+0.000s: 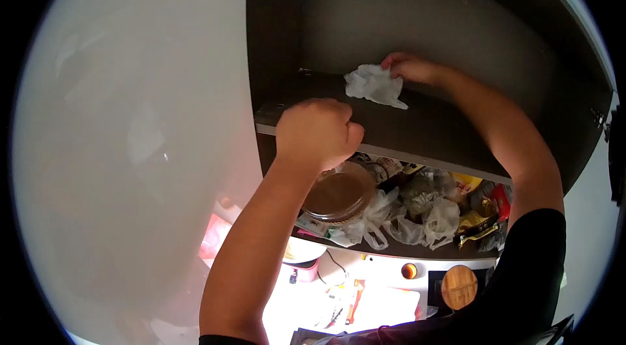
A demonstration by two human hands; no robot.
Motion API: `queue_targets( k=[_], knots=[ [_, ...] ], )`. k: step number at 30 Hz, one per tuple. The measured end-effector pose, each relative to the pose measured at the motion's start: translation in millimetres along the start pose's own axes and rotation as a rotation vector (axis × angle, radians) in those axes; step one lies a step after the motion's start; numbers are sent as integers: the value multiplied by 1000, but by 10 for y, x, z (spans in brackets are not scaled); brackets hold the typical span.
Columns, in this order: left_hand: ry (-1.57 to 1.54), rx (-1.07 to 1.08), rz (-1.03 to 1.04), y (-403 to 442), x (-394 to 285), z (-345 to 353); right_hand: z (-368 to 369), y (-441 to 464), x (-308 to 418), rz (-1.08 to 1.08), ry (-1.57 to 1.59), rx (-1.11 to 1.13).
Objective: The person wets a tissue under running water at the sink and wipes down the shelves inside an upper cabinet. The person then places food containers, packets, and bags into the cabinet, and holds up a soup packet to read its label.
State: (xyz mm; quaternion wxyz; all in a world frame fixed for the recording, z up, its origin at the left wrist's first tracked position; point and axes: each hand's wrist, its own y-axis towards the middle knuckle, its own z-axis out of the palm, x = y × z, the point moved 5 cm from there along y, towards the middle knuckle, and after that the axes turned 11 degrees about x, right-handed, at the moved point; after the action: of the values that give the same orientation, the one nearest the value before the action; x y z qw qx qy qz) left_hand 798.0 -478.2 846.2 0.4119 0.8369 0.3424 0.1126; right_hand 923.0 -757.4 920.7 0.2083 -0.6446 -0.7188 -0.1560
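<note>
My right hand is inside the cupboard, its fingers pinched on the upper right edge of a crumpled white cloth. The cloth, thin and possibly a wipe, hangs spread over the dark upper shelf. At the front edge of that shelf, on the left, my left hand is curled into a fist. Its palm and the inside of its fingers are turned away from view, so whatever it grips, if anything, is hidden.
Below, the lower shelf holds a round glass dish, several plastic bags and packets. A large white door stands open at left. Further down, a bright counter carries a round wooden board and an amber jar.
</note>
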Motion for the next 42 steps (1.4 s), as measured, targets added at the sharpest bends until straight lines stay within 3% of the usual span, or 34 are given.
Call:
queue_targets(
  k=[3, 7, 9, 15, 16, 18, 19, 21, 24, 25, 29, 31, 34, 38, 42],
  knots=[
    [-21, 70, -54, 32, -6, -6, 72, 166, -71, -140, -56, -25],
    [-37, 236, -134, 111, 20, -12, 190, 472, 12, -101, -110, 12],
    [-71, 249, -126, 137, 29, 3, 270, 597, -11, -59, -502, 4],
    [-47, 258, -144, 144, 43, 16, -187, 520, 79, -129, -150, -370],
    [-48, 261, -146, 137, 46, 27, -178, 434, 88, -128, -148, -367],
    [-38, 255, -149, 139, 53, 27, -75, 175, 188, -350, -21, -281],
    [-37, 255, -147, 132, 47, 22, -52, 20, 226, -350, -20, -282],
    [-41, 223, -151, 104, 19, -17, 226, -300, 395, -305, -408, -9],
    [-19, 97, -77, 38, 9, -8, 492, -320, 392, -188, -221, 31],
    [-13, 89, -84, 18, 22, 0, 596, -259, 417, -175, -434, 6],
    [-4, 7, -23, 13, 0, -30, 640, 311, 445, -185, -467, -26],
    [-17, 5, 2, 2, 3, -42, 542, 529, 709, -267, -302, -242],
    [-40, -9, 5, -7, 40, -43, 602, 921, 1214, -374, -446, -397],
    [-44, 7, -23, -10, 71, -51, 750, 1408, 1336, -266, -536, -293],
    [-56, 44, -8, -25, 88, -49, 945, 1716, 1408, -176, -840, -198]
  ],
)
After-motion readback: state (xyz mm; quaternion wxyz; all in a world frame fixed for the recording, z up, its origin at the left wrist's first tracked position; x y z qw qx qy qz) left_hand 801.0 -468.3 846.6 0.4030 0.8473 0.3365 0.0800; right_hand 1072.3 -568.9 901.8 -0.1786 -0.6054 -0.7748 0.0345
